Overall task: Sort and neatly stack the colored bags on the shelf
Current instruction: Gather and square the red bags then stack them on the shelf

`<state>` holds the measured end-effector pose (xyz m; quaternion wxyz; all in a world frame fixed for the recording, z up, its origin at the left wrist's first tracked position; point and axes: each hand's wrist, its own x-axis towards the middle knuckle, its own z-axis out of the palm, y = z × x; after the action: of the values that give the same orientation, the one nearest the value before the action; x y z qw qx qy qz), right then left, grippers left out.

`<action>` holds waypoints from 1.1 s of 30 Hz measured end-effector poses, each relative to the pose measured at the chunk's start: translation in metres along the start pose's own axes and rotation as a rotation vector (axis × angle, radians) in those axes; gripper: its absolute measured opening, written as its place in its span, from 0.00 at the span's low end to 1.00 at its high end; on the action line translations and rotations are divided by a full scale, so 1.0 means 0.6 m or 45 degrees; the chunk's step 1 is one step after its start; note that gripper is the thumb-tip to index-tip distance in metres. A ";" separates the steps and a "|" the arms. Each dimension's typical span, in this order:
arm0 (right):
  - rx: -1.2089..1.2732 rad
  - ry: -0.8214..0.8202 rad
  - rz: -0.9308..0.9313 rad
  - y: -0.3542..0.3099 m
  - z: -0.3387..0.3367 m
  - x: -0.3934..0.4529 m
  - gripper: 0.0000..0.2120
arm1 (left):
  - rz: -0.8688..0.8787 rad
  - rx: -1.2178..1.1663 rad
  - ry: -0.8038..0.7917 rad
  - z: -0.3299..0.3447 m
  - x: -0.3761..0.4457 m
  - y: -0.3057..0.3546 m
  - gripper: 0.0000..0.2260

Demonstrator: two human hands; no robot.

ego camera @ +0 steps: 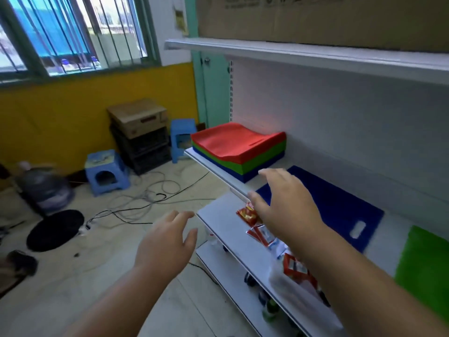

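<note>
A stack of bags (240, 149) sits at the left end of the white shelf (211, 164), red layer on top, green under it, blue at the bottom. A single blue bag (340, 205) with a cut-out handle lies flat on the shelf to the right of the stack. Further right, a green bag (425, 268) lies at the frame edge. My right hand (284, 200) hovers open over the near corner of the blue bag, fingers spread, holding nothing. My left hand (165, 242) hangs open in front of the shelf, off its edge, also holding nothing.
A lower shelf (223, 215) carries red snack packets (247, 214) and a clear plastic bag. An upper shelf (315, 54) juts out overhead with a cardboard box on it. On the floor are cables, two blue stools (107, 171), stacked crates, a water jug and a black round base.
</note>
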<state>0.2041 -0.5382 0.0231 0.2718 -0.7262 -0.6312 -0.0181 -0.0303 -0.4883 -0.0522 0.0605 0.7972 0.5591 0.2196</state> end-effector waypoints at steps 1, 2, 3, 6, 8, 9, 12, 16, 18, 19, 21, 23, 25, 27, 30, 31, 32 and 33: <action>0.016 -0.001 0.000 -0.007 0.018 0.031 0.25 | -0.013 0.000 0.006 -0.001 0.028 -0.013 0.14; 0.038 -0.010 0.006 -0.013 0.035 0.062 0.25 | -0.021 -0.004 0.012 -0.001 0.055 -0.028 0.14; 0.049 -0.026 0.010 -0.018 0.050 0.093 0.25 | -0.022 -0.005 0.020 -0.003 0.082 -0.042 0.14; 0.032 -0.049 0.032 -0.035 0.080 0.179 0.24 | -0.013 -0.014 0.033 -0.004 0.158 -0.083 0.14; 0.003 -0.059 0.086 -0.040 0.096 0.226 0.24 | -0.006 -0.025 0.010 0.005 0.205 -0.107 0.15; -0.014 -0.058 0.113 -0.041 0.103 0.246 0.24 | -0.009 -0.040 -0.009 0.012 0.229 -0.119 0.15; -0.090 -0.053 0.222 -0.038 0.133 0.295 0.23 | 0.028 -0.106 -0.074 0.043 0.318 -0.159 0.15; -0.229 0.002 0.414 -0.039 0.170 0.339 0.23 | 0.133 -0.193 -0.152 0.081 0.449 -0.195 0.15; -0.322 0.014 0.568 -0.046 0.192 0.354 0.23 | 0.240 -0.213 -0.210 0.097 0.515 -0.212 0.15; -0.359 0.018 0.653 -0.053 0.203 0.360 0.23 | 0.301 -0.224 -0.242 0.105 0.548 -0.220 0.15; -0.417 0.023 0.796 -0.068 0.224 0.366 0.23 | 0.415 -0.235 -0.309 0.121 0.605 -0.233 0.15; -0.444 0.008 0.930 -0.081 0.237 0.369 0.24 | 0.470 -0.246 -0.399 0.132 0.647 -0.238 0.16; -0.480 -0.014 1.024 -0.092 0.249 0.369 0.23 | 0.496 -0.265 -0.474 0.142 0.676 -0.240 0.16; -0.537 -0.036 1.075 -0.099 0.260 0.368 0.22 | 0.509 -0.282 -0.520 0.153 0.699 -0.240 0.19; -0.573 -0.015 1.113 -0.102 0.274 0.367 0.21 | 0.503 -0.248 -0.549 0.166 0.725 -0.241 0.22; -0.565 0.000 1.128 -0.103 0.278 0.368 0.21 | 0.507 -0.238 -0.556 0.168 0.732 -0.242 0.22; -0.558 0.021 1.134 -0.103 0.282 0.369 0.20 | 0.510 -0.234 -0.563 0.170 0.737 -0.243 0.21; -0.553 0.040 1.133 -0.104 0.287 0.370 0.20 | 0.514 -0.232 -0.568 0.169 0.740 -0.244 0.20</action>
<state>0.1370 -0.2615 -0.0182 0.1048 -0.9648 -0.2374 -0.0423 0.0089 -0.0117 -0.0679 0.2080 0.9119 0.3406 0.0961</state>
